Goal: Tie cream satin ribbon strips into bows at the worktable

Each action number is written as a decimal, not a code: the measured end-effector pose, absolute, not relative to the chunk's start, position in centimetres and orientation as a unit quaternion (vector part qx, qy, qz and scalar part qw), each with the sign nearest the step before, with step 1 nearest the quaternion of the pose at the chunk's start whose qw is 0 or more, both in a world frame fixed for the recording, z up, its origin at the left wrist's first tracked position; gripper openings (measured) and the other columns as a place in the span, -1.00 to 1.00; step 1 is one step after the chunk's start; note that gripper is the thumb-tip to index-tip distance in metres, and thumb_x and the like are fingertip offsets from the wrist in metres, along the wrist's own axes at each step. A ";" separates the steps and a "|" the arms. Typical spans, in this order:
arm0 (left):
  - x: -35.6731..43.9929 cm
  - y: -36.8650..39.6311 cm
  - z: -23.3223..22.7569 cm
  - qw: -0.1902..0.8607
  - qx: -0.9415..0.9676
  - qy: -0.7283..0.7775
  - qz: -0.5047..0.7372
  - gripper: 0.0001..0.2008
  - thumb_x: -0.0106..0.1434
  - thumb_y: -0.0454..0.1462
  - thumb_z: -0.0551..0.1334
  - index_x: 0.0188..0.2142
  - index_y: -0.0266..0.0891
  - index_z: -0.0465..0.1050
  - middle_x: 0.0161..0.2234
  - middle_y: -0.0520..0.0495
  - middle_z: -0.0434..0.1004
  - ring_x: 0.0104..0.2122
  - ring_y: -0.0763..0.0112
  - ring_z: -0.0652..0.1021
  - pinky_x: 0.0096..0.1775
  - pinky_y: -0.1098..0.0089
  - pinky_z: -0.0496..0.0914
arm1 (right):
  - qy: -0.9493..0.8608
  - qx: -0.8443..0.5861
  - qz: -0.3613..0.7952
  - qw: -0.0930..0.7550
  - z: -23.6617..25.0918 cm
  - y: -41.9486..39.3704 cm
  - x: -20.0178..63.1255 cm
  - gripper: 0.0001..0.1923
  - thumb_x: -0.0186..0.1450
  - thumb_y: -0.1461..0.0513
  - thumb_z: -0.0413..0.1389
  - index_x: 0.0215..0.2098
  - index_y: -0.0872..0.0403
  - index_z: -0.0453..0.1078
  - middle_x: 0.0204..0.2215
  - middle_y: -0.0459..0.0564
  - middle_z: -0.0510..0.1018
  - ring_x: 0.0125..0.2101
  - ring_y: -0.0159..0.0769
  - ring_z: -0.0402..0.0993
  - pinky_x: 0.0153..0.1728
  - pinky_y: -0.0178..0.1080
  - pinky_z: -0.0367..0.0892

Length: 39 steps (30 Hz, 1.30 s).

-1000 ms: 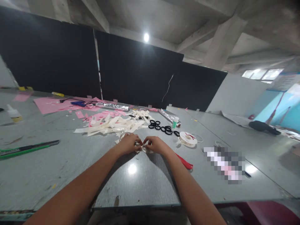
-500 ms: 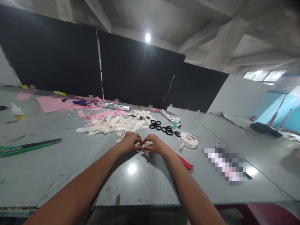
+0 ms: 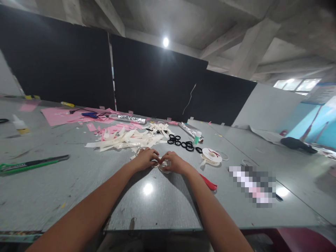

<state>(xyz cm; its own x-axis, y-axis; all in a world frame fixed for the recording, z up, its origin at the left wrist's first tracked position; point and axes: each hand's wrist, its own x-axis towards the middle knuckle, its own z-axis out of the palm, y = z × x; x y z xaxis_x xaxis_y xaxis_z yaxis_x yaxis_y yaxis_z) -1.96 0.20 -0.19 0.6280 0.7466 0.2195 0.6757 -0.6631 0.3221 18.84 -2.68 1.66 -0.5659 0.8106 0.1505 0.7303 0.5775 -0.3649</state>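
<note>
1. Hands of one person, two in all, meet at the middle of a grey table point(image 3: 78, 182). The left hand point(image 3: 144, 159) and the right hand point(image 3: 174, 162) have fingertips touching, pinched together on a small cream ribbon piece point(image 3: 160, 164) that lies on the table between them; the exact hold is too small to make out.
2. Just behind the left hand sits one clear ring point(image 3: 139, 150), partly hidden by the knuckles.
3. Beyond the hands lies one loose heap of cream ribbon strips point(image 3: 126, 139), too tangled to count.
4. Right of that heap is a cluster of black rubber rings point(image 3: 181, 141), about eight, some overlapping.
5. One small green-capped tube point(image 3: 196, 139) stands beside the rings.
6. One white ribbon spool point(image 3: 211, 155) rests near the right hand, to its right.
7. One red strip point(image 3: 208, 182) lies touching the right forearm's outer side.
8. Two silver foil-wrapped sticks appear: one point(image 3: 127, 119) behind the heap, one point(image 3: 187, 129) near the tube.
9. One green-handled cutter point(image 3: 31, 164) lies well apart at far left.
10. One small glue bottle with a yellow base point(image 3: 19, 125) stands at the far left.
11. Pink paper sheets and scraps point(image 3: 63, 115) spread across the far side, with one blue tool point(image 3: 89, 114) on them.
</note>
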 end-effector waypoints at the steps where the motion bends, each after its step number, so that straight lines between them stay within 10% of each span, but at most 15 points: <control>1: -2.0 0.2 -0.2 0.106 0.896 0.396 0.171 -0.82 0.17 -0.15 0.24 -0.22 0.13 0.55 -0.04 0.06 0.44 -0.02 0.20 0.35 0.04 0.18 0.11 | -0.874 -0.442 0.134 0.152 1.6 -2.7 18.7 -0.71 0.08 0.21 0.28 -0.19 -0.06 0.53 -0.24 -0.01 0.42 -0.17 -0.26 0.30 -0.08 -0.24 0.16; 39: -1.2 -0.8 0.1 0.133 0.866 0.441 0.193 -0.66 0.06 -0.04 0.28 -0.14 0.02 0.53 -0.04 -0.03 0.45 0.04 0.09 0.32 0.05 0.13 0.16 | -0.793 -0.582 0.155 0.087 0.8 -2.6 17.9 -0.75 0.15 0.08 0.11 -0.45 0.08 0.52 -0.55 -0.07 0.54 -0.52 -0.40 0.35 -0.54 -0.36 0.05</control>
<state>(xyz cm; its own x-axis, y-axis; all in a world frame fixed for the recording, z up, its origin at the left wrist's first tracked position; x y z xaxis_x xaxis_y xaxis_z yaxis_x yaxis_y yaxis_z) -1.24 -0.77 0.12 0.5364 0.8156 0.2170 0.7134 -0.5756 0.3998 17.89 -2.61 0.76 -0.3069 0.9508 -0.0426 0.8969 0.2739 -0.3472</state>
